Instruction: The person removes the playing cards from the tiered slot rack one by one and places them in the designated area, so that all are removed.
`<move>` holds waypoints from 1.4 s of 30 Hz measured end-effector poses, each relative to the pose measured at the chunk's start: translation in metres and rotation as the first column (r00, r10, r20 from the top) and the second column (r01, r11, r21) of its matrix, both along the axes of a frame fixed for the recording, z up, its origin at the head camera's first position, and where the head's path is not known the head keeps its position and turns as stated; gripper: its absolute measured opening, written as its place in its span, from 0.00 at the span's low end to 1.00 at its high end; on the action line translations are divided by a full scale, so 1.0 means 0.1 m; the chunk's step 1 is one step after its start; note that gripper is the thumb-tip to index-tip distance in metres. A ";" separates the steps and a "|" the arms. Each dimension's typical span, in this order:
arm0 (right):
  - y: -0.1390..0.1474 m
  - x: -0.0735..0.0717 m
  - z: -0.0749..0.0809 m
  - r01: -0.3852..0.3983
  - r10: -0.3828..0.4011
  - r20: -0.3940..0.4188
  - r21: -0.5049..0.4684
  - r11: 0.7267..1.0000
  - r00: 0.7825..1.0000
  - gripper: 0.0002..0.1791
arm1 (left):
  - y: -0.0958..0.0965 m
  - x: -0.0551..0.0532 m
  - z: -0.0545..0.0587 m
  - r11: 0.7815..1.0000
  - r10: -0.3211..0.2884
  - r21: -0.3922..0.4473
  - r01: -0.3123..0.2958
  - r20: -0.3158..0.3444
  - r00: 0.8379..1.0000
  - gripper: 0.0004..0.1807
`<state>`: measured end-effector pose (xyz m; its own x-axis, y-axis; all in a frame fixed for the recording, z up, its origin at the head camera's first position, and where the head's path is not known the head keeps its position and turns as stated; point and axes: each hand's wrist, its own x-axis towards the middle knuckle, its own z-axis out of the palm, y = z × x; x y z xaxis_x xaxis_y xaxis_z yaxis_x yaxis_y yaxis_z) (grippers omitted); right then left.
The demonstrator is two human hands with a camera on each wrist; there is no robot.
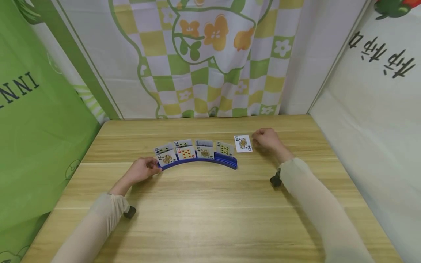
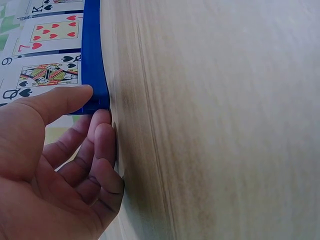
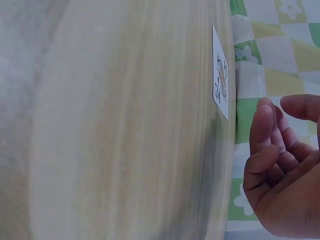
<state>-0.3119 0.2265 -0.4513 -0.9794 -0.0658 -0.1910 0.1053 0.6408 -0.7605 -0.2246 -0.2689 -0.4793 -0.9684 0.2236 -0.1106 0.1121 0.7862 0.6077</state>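
Note:
A curved blue playing card holder (image 1: 225,159) stands on the table, bearing two rows of upright cards. Its front row has a queen of spades (image 2: 49,75), a seven of hearts (image 2: 54,32) and a king of spades (image 1: 205,152). In the back row, a ten (image 1: 225,149) is at the right, with no card before it. My left hand (image 1: 143,169) grips the holder's left end, thumb on its front and fingers at the end. A loose queen card (image 1: 242,143) lies face up just beyond the holder's right end. Beside it, my right hand (image 1: 267,138) has loosely bent fingers and holds nothing.
The wooden table (image 1: 210,212) reaches back to a checked curtain (image 1: 210,84). A green cloth (image 1: 42,120) hangs on the left and a white one (image 1: 371,120) on the right. Each wrist wears a small black device.

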 end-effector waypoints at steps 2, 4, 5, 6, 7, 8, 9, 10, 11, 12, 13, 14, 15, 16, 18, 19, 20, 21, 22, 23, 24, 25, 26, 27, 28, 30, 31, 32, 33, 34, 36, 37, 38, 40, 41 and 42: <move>-0.01 0.01 0.01 -0.006 0.006 -0.005 0.007 1.000 1.000 0.19 | 0.00 -0.01 0.00 1.000 -0.003 0.001 0.003 -0.002 1.000 0.19; -0.01 0.03 0.03 -0.015 0.015 -0.010 -0.003 1.000 1.000 0.19 | 0.00 -0.01 0.00 1.000 -0.002 0.002 0.002 -0.001 1.000 0.19; -0.02 0.04 0.04 -0.022 0.022 -0.011 -0.015 1.000 1.000 0.19 | 0.00 -0.02 0.00 1.000 -0.002 0.004 0.002 0.000 1.000 0.19; -0.02 0.06 0.05 -0.026 0.026 -0.010 -0.032 0.999 1.000 0.19 | 0.00 -0.02 0.00 1.000 -0.001 0.005 0.001 0.001 1.000 0.19; -0.03 0.07 0.06 -0.034 0.034 -0.012 -0.049 0.998 0.999 0.19 | 0.01 -0.02 0.00 1.000 -0.001 0.003 0.001 0.002 1.000 0.19; -0.03 0.09 0.07 -0.037 0.036 -0.012 -0.067 0.997 0.999 0.18 | 0.01 -0.02 0.00 1.000 -0.001 0.003 0.001 0.001 1.000 0.19; -0.04 0.10 0.08 -0.043 0.042 -0.012 -0.085 0.995 0.999 0.18 | 0.01 -0.02 0.01 1.000 0.000 0.002 0.000 0.000 1.000 0.19; -0.05 0.11 0.09 -0.046 0.045 -0.011 -0.098 0.994 0.999 0.18 | 0.01 -0.02 0.01 1.000 0.001 0.002 -0.001 -0.001 1.000 0.19; -0.05 0.12 0.11 -0.048 0.047 -0.009 -0.106 0.993 0.999 0.18 | 0.01 -0.02 0.01 1.000 0.001 0.000 -0.001 -0.003 1.000 0.19; -0.06 0.13 0.12 -0.047 0.046 -0.007 -0.115 0.992 0.999 0.18 | 0.01 -0.02 0.01 1.000 0.002 0.002 -0.002 -0.003 1.000 0.19; -0.07 0.14 0.12 -0.046 0.046 -0.005 -0.118 0.992 0.999 0.18 | 0.01 -0.01 0.00 1.000 0.003 0.004 -0.003 -0.002 1.000 0.19; -0.07 0.15 0.13 -0.045 0.046 0.000 -0.127 0.991 0.999 0.18 | 0.02 -0.01 0.00 1.000 0.006 0.007 -0.006 -0.001 1.000 0.19; -0.08 0.16 0.14 -0.047 0.048 0.004 -0.133 0.990 0.999 0.18 | 0.02 -0.01 0.00 1.000 0.004 0.009 -0.004 0.000 1.000 0.20; -0.09 0.17 0.14 -0.048 0.049 0.008 -0.142 0.989 0.999 0.19 | 0.02 -0.01 -0.01 1.000 0.008 0.013 -0.008 0.003 1.000 0.20; -0.09 0.19 0.15 -0.051 0.053 0.008 -0.157 0.986 0.999 0.19 | 0.02 -0.01 -0.02 1.000 0.010 0.020 -0.010 0.005 1.000 0.20; -0.10 0.20 0.15 -0.052 0.054 0.009 -0.165 0.985 0.998 0.19 | 0.02 -0.01 -0.02 1.000 0.012 0.021 -0.012 0.007 1.000 0.21; -0.10 0.21 0.16 -0.052 0.054 0.008 -0.168 0.984 0.998 0.19 | 0.02 0.00 -0.03 1.000 0.014 0.022 -0.014 0.010 1.000 0.21; -0.10 0.22 0.16 -0.053 0.055 0.006 -0.164 0.985 0.998 0.19 | 0.02 0.00 -0.03 1.000 0.016 0.022 -0.016 0.013 1.000 0.21; -0.10 0.23 0.17 -0.055 0.056 0.005 -0.160 0.986 0.998 0.19 | 0.01 0.00 -0.03 0.999 0.021 0.024 -0.022 0.018 1.000 0.21; -0.11 0.24 0.18 -0.058 0.059 0.002 -0.153 0.987 0.998 0.19 | 0.01 0.00 -0.03 0.999 0.021 0.024 -0.022 0.021 1.000 0.22; -0.11 0.25 0.18 -0.061 0.062 0.001 -0.150 0.987 0.998 0.19 | 0.01 0.00 -0.03 0.999 0.026 0.025 -0.027 0.029 0.999 0.22; -0.11 0.25 0.19 -0.065 0.066 0.000 -0.150 0.987 0.998 0.19 | 0.01 0.00 -0.03 0.999 0.026 0.026 -0.027 0.033 0.999 0.22; -0.12 0.26 0.20 -0.069 0.070 0.000 -0.155 0.986 0.998 0.19 | 0.01 0.00 -0.03 0.999 0.027 0.028 -0.028 0.037 0.999 0.22; -0.12 0.27 0.21 -0.075 0.076 -0.001 -0.160 0.984 0.997 0.19 | 0.01 0.00 -0.03 0.999 0.028 0.030 -0.029 0.039 0.999 0.23; -0.12 0.28 0.21 -0.081 0.081 -0.002 -0.163 0.983 0.997 0.19 | 0.01 0.00 -0.03 0.999 0.030 0.032 -0.031 0.042 0.999 0.23; -0.13 0.30 0.23 -0.084 0.085 0.001 -0.173 0.981 0.996 0.19 | 0.01 0.01 -0.03 0.999 0.035 0.035 -0.037 0.048 0.998 0.23; -0.13 0.31 0.24 -0.088 0.089 0.003 -0.175 0.981 0.996 0.19 | 0.01 0.01 -0.03 0.999 0.037 0.037 -0.039 0.050 0.998 0.23; -0.13 0.33 0.25 -0.087 0.090 0.008 -0.178 0.980 0.996 0.18 | 0.01 0.01 -0.03 0.998 0.039 0.039 -0.041 0.053 0.998 0.23; -0.14 0.34 0.26 -0.089 0.092 0.012 -0.176 0.980 0.996 0.18 | 0.01 0.01 -0.03 0.998 0.039 0.040 -0.041 0.055 0.998 0.23; -0.14 0.35 0.28 -0.088 0.093 0.017 -0.179 0.980 0.996 0.18 | 0.01 0.01 -0.03 0.998 0.039 0.040 -0.041 0.056 0.998 0.23; -0.15 0.38 0.30 -0.089 0.095 0.023 -0.193 0.977 0.995 0.18 | 0.01 0.01 -0.03 0.998 0.039 0.043 -0.042 0.059 0.998 0.22; -0.16 0.39 0.31 -0.093 0.100 0.024 -0.203 0.975 0.995 0.19 | 0.01 0.01 -0.03 0.998 0.040 0.045 -0.043 0.060 0.997 0.22; -0.17 0.40 0.32 -0.095 0.103 0.026 -0.215 0.972 0.994 0.19 | 0.00 0.01 -0.03 0.998 0.041 0.045 -0.044 0.060 0.997 0.22; -0.18 0.42 0.33 -0.106 0.114 0.022 -0.232 0.967 0.993 0.20 | 0.00 0.01 -0.03 0.998 0.044 0.048 -0.047 0.058 0.997 0.21; -0.19 0.43 0.34 -0.111 0.120 0.023 -0.242 0.964 0.993 0.20 | 0.01 0.01 -0.04 0.997 0.045 0.052 -0.048 0.058 0.997 0.21; -0.19 0.44 0.34 -0.114 0.124 0.023 -0.252 0.961 0.992 0.20 | 0.01 0.01 -0.04 0.997 0.045 0.054 -0.049 0.057 0.997 0.21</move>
